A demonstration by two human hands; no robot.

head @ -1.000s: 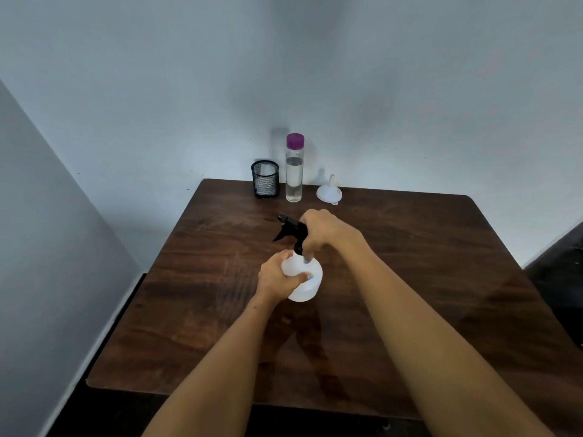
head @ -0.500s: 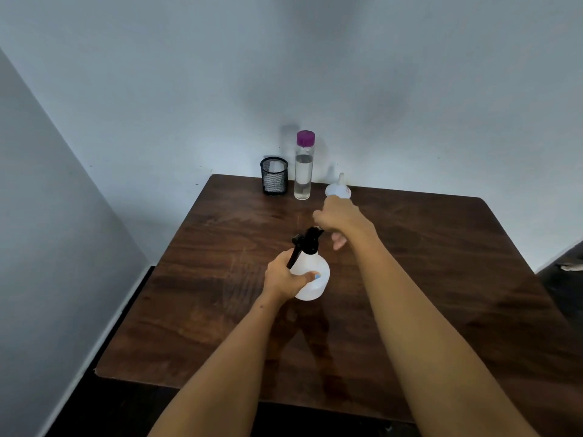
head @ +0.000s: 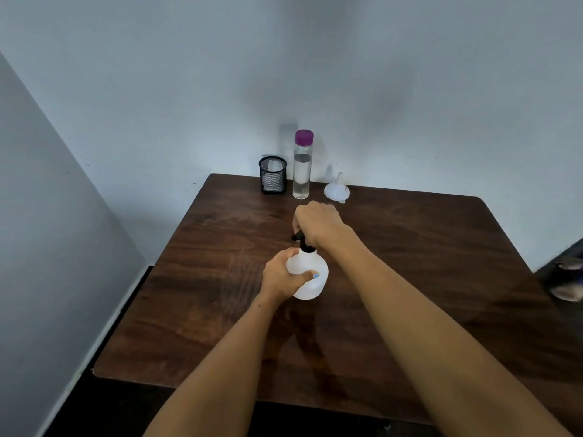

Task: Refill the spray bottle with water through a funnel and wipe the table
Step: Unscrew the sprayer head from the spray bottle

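White translucent plastic spray bottle (head: 310, 272) stands upright near the middle of the dark brown wooden desk (head: 426, 263), base on the surface. Left hand (head: 281, 275) holds the rounded body from the left; its grip is clenched around the bottle, thumb lying across the front face. Right hand (head: 318, 225) sits over the black plastic spray head (head: 303, 242), fingers curled down around it, so this grip is grasping the head; only the collar and a short black tip projecting left show beneath the hand. Whether the head is seated tight on the neck or loosened cannot be determined. Along the far edge of the desk, against the pale wall: a black wire-mesh cup (head: 273, 179) at left, just beside it a tall clear water bottle with purple cap (head: 302, 165), roughly two-thirds full of clear liquid, cap on. To the right of that, apart from it, a small white plastic funnel (head: 337, 191) rests wide mouth down, spout pointing up. Both forearms extend from the lower edge of the view toward the spray bottle.
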